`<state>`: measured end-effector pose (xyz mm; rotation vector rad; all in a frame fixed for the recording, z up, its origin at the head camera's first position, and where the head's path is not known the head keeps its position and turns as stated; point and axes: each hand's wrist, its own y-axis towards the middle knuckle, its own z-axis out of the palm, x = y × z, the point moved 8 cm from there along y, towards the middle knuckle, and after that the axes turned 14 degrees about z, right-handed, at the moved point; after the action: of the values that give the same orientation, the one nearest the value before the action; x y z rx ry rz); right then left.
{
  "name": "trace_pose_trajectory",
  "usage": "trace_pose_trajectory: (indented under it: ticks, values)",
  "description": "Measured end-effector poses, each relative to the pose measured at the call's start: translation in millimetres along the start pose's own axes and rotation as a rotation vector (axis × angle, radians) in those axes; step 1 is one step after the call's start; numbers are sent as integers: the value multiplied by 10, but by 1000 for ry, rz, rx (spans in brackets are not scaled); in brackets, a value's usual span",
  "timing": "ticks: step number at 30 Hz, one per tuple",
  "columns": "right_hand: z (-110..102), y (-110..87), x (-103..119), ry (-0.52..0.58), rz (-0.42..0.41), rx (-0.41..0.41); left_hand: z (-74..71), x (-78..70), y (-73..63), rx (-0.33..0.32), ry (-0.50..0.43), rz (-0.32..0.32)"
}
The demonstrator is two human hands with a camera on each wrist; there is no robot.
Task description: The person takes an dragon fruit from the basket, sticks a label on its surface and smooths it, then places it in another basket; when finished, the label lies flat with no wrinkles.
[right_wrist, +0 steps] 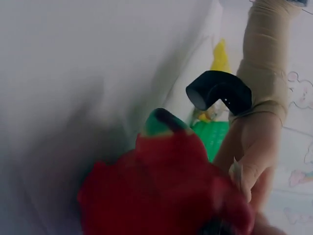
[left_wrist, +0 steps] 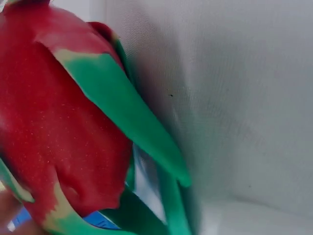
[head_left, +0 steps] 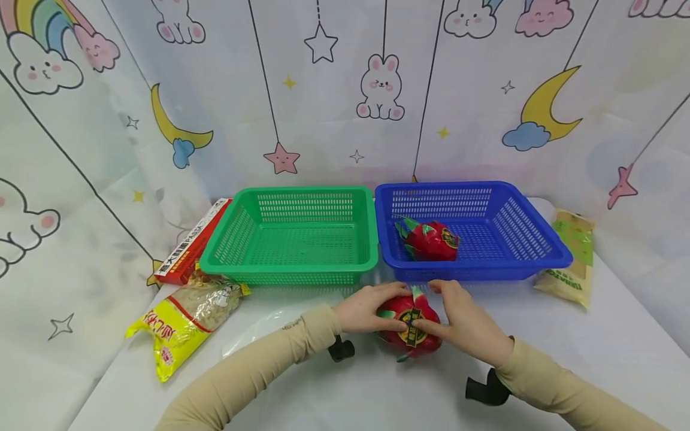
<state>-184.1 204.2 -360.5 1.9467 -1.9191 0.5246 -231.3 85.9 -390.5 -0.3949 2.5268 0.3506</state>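
Note:
A red dragon fruit (head_left: pixel 428 344) with green leaf tips lies on the white table, in front of the blue basket. On its upper side is a black and yellow label (head_left: pixel 414 335). My left hand (head_left: pixel 363 310) holds the fruit from the left, and my right hand (head_left: pixel 468 323) from the right, with both thumbs meeting at the label. In the left wrist view, the dragon fruit (left_wrist: pixel 63 112) shows long green leaves. Seen from the right wrist, the dragon fruit (right_wrist: pixel 161 186) is blurred; a thin pale edge stands by the left thumb.
Behind stand a green basket (head_left: pixel 304 279) and a blue basket (head_left: pixel 469 273) holding another dragon fruit (head_left: pixel 428 239). At left lie a yellow food bag (head_left: pixel 185 326), a red box (head_left: pixel 196 242) and clear plastic (head_left: pixel 269 323). A green and beige packet (head_left: pixel 572 257) lies at right.

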Motion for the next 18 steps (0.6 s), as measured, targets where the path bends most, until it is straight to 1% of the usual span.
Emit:
trace_pose_trajectory:
  ticks: [4, 6, 7, 11, 13, 15, 16, 18]
  values:
    - [177, 1, -55, 138, 23, 209, 44, -2, -15, 52, -81, 70]
    - [224, -7, -50, 197, 14, 277, 67, 1, -23, 69, -136, 96]
    - [231, -9, -50, 220, 16, 295, 76, 1, -28, 73, -169, 106]
    - [208, -17, -16, 278, -5, 347, 108, 10, -45, 92, -267, 121]
    - [201, -16, -8, 282, 11, 366, 121, 6, -44, 103, -286, 127]
    - [203, -15, 4, 272, 36, 366, 132, 4, -44, 111, -283, 121]
    - [204, -11, 13, 266, 42, 350, 138, -2, -43, 113, -270, 117]
    - [217, -1, 42, 253, 41, 305, 150, -26, -32, 110, -207, 113]
